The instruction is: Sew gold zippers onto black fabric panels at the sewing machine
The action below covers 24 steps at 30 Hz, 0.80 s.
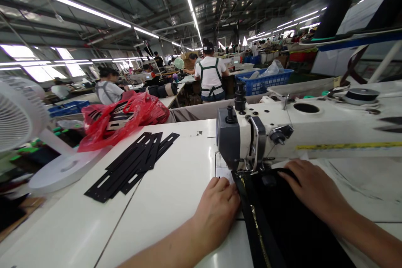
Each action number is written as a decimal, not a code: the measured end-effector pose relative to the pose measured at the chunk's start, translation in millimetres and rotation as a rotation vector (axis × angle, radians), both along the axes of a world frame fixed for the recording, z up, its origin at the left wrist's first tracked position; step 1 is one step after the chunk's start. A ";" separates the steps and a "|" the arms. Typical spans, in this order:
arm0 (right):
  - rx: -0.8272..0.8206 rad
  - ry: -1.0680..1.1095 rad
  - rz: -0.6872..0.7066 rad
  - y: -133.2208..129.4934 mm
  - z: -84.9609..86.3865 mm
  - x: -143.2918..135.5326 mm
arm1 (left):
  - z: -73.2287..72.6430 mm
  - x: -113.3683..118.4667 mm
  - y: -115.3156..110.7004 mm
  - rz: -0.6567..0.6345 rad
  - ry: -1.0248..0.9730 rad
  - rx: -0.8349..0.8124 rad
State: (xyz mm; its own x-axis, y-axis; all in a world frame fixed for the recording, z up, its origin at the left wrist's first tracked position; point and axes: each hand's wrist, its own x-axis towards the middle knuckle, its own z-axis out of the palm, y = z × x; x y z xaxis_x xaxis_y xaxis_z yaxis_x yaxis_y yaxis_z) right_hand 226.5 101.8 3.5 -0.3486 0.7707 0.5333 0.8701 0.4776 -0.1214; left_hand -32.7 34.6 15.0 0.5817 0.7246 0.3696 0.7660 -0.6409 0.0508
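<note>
A black fabric piece point(292, 226) with a gold-toothed zipper point(256, 220) along its left side runs under the presser foot of a white sewing machine point(329, 121). My left hand point(218, 209) is closed, fingers curled at the fabric's left edge just in front of the needle area; its fingertips are partly hidden. On the other side, my right hand point(309, 184) pinches a raised fold of the same fabric between thumb and fingers, close to the machine head point(238, 138). Several black strips point(135, 167) with slots and small holes lie in a loose pile, left of my left hand.
A red plastic bag point(125, 117) with striped pieces sits at the table's point(176, 184) far left edge, beside a white fan point(53, 142). Behind the machine stands a blue crate point(265, 81). Other people work at tables farther off, including a person in a green-strapped apron point(211, 73).
</note>
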 end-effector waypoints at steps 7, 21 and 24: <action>0.199 -0.119 0.270 -50.6 6.3 -55.9 | -12.3 -2.5 -0.9 0.022 -0.265 0.012; 0.141 -0.103 0.372 -53.0 -4.5 -73.0 | -17.9 -12.8 12.9 -0.287 -0.207 0.109; 0.121 -0.094 0.378 -52.5 -5.2 -73.5 | -13.5 -15.1 15.4 -0.346 -0.165 0.112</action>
State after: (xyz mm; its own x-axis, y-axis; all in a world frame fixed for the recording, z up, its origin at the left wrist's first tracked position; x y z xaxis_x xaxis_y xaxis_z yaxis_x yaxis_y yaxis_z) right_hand 153.0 49.3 -1.7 -0.6471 0.5122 0.5647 0.6350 0.7720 0.0274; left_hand -47.9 50.0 1.5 0.7104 0.4463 0.5442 0.4912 -0.8682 0.0708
